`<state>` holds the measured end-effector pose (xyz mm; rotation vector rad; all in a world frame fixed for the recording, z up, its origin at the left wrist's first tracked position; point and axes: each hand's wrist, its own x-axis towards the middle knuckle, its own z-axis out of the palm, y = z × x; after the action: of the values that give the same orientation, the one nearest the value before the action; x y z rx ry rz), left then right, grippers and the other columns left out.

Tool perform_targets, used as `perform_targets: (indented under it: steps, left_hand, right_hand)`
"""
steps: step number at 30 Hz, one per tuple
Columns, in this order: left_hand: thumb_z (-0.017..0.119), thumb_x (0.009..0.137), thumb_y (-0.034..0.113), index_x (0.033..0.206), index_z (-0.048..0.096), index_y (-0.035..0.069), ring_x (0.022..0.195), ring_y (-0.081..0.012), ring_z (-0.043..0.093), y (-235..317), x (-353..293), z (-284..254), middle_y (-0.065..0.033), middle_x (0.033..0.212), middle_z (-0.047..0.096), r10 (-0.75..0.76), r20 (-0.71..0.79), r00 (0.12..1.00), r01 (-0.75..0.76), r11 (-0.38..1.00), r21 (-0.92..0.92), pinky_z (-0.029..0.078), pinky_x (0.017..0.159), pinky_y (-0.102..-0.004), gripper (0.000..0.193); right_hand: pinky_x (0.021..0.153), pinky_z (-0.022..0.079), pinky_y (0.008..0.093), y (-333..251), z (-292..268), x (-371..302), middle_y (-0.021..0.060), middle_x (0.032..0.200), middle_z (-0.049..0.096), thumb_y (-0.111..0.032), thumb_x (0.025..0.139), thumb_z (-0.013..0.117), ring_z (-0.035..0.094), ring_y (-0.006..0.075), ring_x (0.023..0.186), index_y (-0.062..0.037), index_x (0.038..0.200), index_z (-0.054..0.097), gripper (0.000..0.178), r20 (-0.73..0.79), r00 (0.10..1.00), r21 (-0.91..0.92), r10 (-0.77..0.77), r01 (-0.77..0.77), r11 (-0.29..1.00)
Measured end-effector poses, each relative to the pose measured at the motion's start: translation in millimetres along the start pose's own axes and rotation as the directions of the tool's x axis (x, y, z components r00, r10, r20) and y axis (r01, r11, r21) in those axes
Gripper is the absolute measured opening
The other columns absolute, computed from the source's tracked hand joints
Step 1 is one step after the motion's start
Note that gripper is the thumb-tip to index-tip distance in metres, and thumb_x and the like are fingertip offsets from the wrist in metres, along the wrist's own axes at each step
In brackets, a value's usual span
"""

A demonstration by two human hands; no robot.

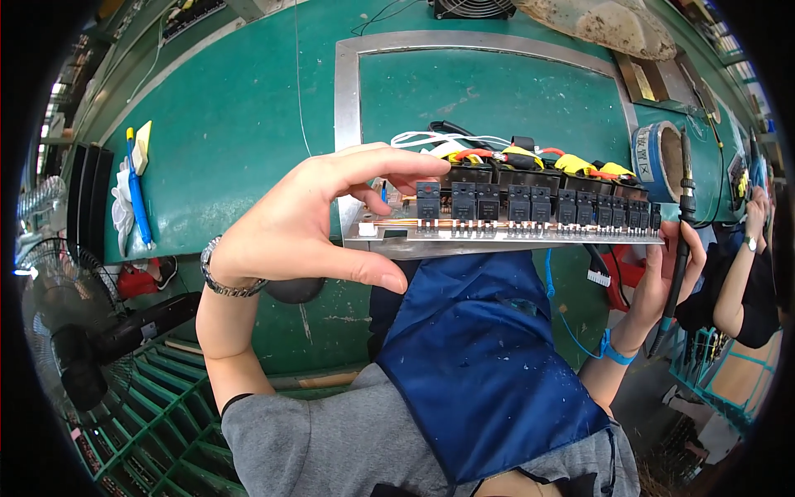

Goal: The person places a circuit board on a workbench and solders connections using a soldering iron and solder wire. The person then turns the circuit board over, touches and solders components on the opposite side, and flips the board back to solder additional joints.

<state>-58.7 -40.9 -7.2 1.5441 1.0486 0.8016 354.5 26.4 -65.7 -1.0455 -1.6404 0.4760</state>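
A circuit board with a row of black transistors is held up on edge in front of my chest. Yellow-wrapped parts and red, white and black wires show along its far side. My left hand spans the board's left end, fingers over the top and thumb stretched below the lower edge. At the board's right end, my right hand is closed round a black and teal soldering iron, held nearly upright. Its fingers also touch the board's corner; how they bear on it is partly hidden.
A green bench carries a metal frame, a tape roll at right, and a blue brush-like tool by a white glove. A fan stands at left. Another person's arm shows at far right.
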Motion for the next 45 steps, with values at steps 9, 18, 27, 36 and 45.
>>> perform_targets:
  steps: [9, 18, 27, 36, 45]
  left_hand:
    - [0.089, 0.061, 0.02, 0.132, 0.06, 0.006, 0.091, -0.0151, 0.055, 6, 8, 11, -0.006, 0.12, 0.063, 0.073, -0.06, 0.996, -0.058, 0.973, 0.224, 0.045, 0.073, -0.0252, 0.078]
    - [0.079, 0.068, 0.005, 0.126, 0.064, 0.008, 0.081, -0.0154, 0.056, 5, 7, 20, -0.0057, 0.101, 0.065, 0.091, -0.112, 0.99, -0.051, 0.946, 0.32, 0.046, 0.065, -0.0271, 0.06]
    - [0.083, 0.066, 0.015, 0.136, 0.056, 0.005, 0.082, -0.0175, 0.057, 11, 3, 35, -0.0072, 0.103, 0.064, 0.041, -0.08, 0.996, -0.009, 0.933, 0.361, 0.045, 0.066, -0.0273, 0.076]
    - [0.078, 0.066, 0.014, 0.134, 0.057, 0.004, 0.077, -0.0207, 0.055, 18, 8, 37, -0.008, 0.09, 0.059, 0.021, 0.012, 1.0, -0.024, 0.903, 0.428, 0.045, 0.062, -0.0307, 0.072]
    - [0.073, 0.064, 0.006, 0.129, 0.06, 0.003, 0.075, -0.0208, 0.057, 20, 11, 38, -0.0083, 0.088, 0.059, 0.022, -0.026, 0.999, -0.01, 0.911, 0.412, 0.044, 0.062, -0.0308, 0.067]
  right_hand:
    - [0.094, 0.051, 0.0326, 2, 1, 4, 0.0132, 0.116, 0.061, 0.002, 0.086, 0.071, 0.061, 0.0192, 0.107, -0.001, 0.13, 0.049, 0.049, 0.023, 1.0, 0.058, -0.008, 0.007, 0.998]
    - [0.094, 0.052, 0.033, 7, -2, -1, 0.0137, 0.117, 0.061, 0.002, 0.086, 0.071, 0.061, 0.0195, 0.106, -0.0008, 0.13, 0.048, 0.05, 0.037, 0.999, 0.136, 0.024, -0.029, 0.99]
    - [0.094, 0.052, 0.0341, 11, -5, -4, 0.0146, 0.116, 0.061, 0.002, 0.086, 0.071, 0.062, 0.0204, 0.106, 0.0003, 0.13, 0.048, 0.05, 0.012, 0.998, 0.123, 0.059, -0.06, 0.991]
    - [0.096, 0.051, 0.0356, 13, -5, -3, 0.0149, 0.116, 0.061, 0.001, 0.087, 0.07, 0.061, 0.0214, 0.108, 0.0013, 0.129, 0.049, 0.047, 0.014, 1.0, 0.087, 0.021, -0.022, 0.996]
    - [0.094, 0.053, 0.034, 15, -5, 1, 0.015, 0.116, 0.062, 0.002, 0.086, 0.071, 0.062, 0.0211, 0.107, 0.0014, 0.128, 0.05, 0.047, 0.033, 0.999, 0.161, 0.032, -0.037, 0.986]
